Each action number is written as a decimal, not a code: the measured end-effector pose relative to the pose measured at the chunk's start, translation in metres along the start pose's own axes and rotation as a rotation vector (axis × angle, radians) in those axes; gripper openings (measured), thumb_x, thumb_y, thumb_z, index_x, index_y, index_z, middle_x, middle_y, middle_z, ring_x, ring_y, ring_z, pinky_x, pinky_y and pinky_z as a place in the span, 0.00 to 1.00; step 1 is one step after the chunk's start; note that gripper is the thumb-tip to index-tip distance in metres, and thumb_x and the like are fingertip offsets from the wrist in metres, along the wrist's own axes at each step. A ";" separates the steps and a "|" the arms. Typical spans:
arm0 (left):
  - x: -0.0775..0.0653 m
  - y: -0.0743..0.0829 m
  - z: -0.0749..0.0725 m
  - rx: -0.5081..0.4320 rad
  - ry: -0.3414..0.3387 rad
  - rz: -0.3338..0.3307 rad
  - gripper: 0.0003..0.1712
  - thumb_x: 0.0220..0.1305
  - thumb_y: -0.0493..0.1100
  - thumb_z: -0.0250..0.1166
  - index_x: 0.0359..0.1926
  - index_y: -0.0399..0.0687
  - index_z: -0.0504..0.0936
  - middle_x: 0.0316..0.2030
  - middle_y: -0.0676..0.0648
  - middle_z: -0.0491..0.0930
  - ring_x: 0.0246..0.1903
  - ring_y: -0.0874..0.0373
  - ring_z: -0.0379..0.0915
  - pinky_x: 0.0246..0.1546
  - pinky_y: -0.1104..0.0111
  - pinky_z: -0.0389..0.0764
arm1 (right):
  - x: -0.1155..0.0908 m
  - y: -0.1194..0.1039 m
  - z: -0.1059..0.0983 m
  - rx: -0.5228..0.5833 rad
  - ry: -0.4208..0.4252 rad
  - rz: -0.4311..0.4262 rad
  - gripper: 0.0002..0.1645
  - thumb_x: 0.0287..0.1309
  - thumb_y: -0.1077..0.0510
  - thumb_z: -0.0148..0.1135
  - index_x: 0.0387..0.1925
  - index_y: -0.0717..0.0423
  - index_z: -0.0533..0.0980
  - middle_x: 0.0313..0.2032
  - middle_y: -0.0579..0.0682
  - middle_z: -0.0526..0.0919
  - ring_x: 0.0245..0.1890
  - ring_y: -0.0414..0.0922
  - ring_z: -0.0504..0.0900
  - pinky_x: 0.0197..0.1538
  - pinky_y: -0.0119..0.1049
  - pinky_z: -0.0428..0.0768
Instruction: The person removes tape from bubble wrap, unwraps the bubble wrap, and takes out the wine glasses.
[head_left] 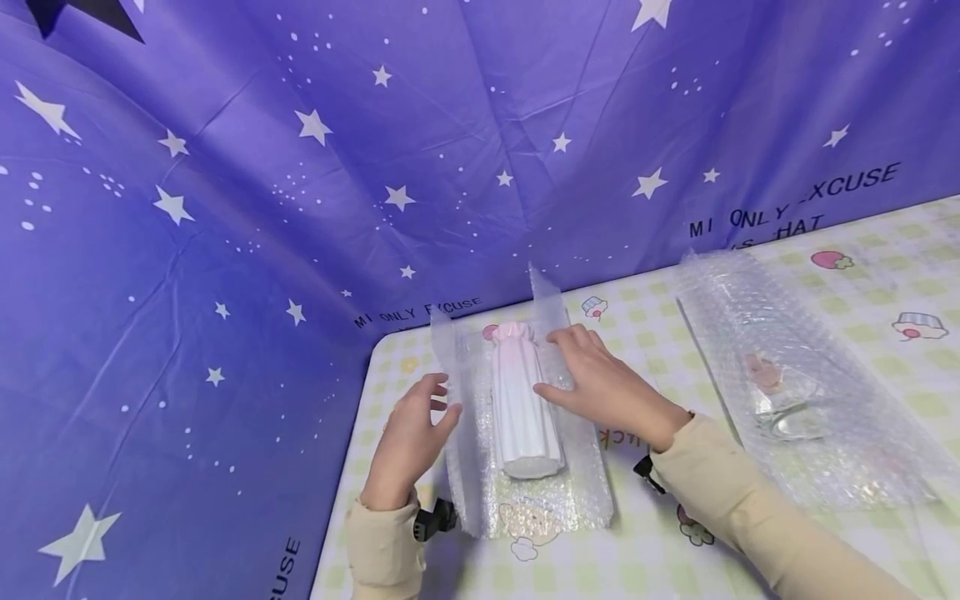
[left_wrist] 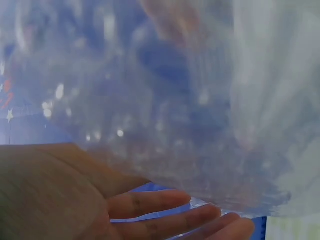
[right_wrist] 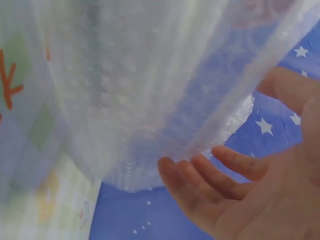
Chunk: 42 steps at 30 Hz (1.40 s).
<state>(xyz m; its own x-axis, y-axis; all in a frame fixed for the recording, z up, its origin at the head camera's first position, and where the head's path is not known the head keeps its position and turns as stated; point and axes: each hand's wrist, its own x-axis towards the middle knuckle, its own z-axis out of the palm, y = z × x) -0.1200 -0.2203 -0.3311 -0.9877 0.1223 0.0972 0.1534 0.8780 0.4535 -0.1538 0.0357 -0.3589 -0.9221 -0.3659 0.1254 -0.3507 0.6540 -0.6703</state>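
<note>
A pleated vase, white fading to pink at its ruffled neck, lies on a sheet of bubble wrap. Both long sides of the sheet stand up beside it. My left hand is at the left raised side, fingers loosely bent and thumb against the plastic. On the other side, my right hand has its fingertips right at the raised flap, thumb pointing toward the vase. The left wrist view shows the wrap over relaxed fingers; in the right wrist view the fingers are spread along its edge.
To the right, a second piece of bubble wrap lies with a clear glass object under it. A checked tablecloth covers the table. A purple star-print curtain hangs along the back and left.
</note>
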 end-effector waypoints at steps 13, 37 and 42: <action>-0.006 -0.029 0.001 -0.063 0.001 -0.060 0.24 0.67 0.37 0.64 0.61 0.36 0.73 0.51 0.38 0.81 0.46 0.45 0.82 0.45 0.53 0.83 | -0.005 0.013 -0.034 0.009 -0.034 0.037 0.42 0.67 0.51 0.60 0.71 0.68 0.54 0.67 0.69 0.61 0.69 0.65 0.62 0.66 0.62 0.67; -0.013 -0.067 -0.002 -0.050 -0.078 -0.106 0.24 0.59 0.27 0.67 0.58 0.33 0.76 0.45 0.36 0.82 0.40 0.47 0.82 0.32 0.63 0.84 | -0.011 0.038 -0.063 -0.161 -0.156 0.096 0.39 0.58 0.66 0.66 0.64 0.82 0.60 0.58 0.77 0.68 0.54 0.65 0.75 0.60 0.60 0.73; -0.015 -0.075 0.001 -0.046 -0.086 -0.104 0.24 0.59 0.27 0.67 0.58 0.33 0.76 0.46 0.36 0.81 0.39 0.47 0.82 0.32 0.63 0.84 | -0.012 0.042 -0.064 -0.215 -0.196 0.133 0.37 0.59 0.66 0.64 0.63 0.83 0.60 0.62 0.80 0.64 0.65 0.72 0.63 0.67 0.62 0.66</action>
<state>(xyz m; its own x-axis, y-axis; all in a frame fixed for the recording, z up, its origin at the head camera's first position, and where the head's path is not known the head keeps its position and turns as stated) -0.1163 -0.2874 -0.3673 -0.9970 0.0723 -0.0276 0.0490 0.8661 0.4974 -0.1679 0.1101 -0.3414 -0.9203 -0.3753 -0.1105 -0.2752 0.8217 -0.4990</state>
